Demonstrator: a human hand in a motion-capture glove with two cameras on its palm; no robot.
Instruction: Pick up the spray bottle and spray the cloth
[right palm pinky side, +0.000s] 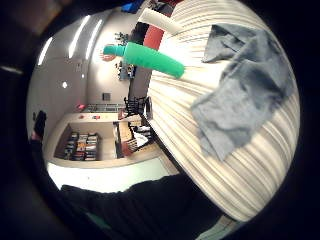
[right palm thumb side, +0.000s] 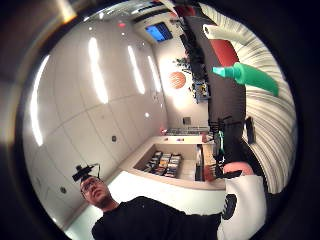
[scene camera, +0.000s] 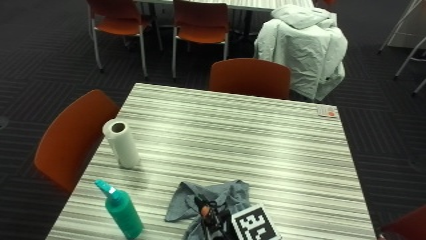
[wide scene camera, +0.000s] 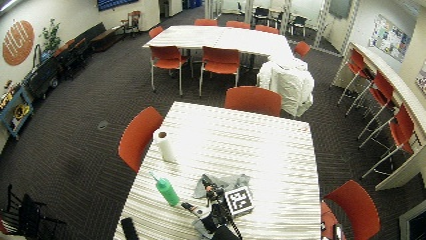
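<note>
Layout, taken from the cloth (scene camera: 210, 202) as landmark, outside view:

- Cloth: lies crumpled on the surface (scene camera: 266, 145), near its front edge.
- Right hand (scene camera: 212, 216): over the cloth's front part; whether it touches the cloth cannot be told.
- Spray bottle (scene camera: 121, 211): upright on the surface, left of the cloth, apart from it.
- Paper towel roll (scene camera: 121, 144): upright on the surface, left of and behind the cloth, beyond the spray bottle.
- Small card (scene camera: 326, 111): on the surface at its far right corner, well apart from the cloth.
- Chair (scene camera: 250, 77): behind the surface's far edge.
- Second chair (scene camera: 70, 137): at the surface's left side.
</note>
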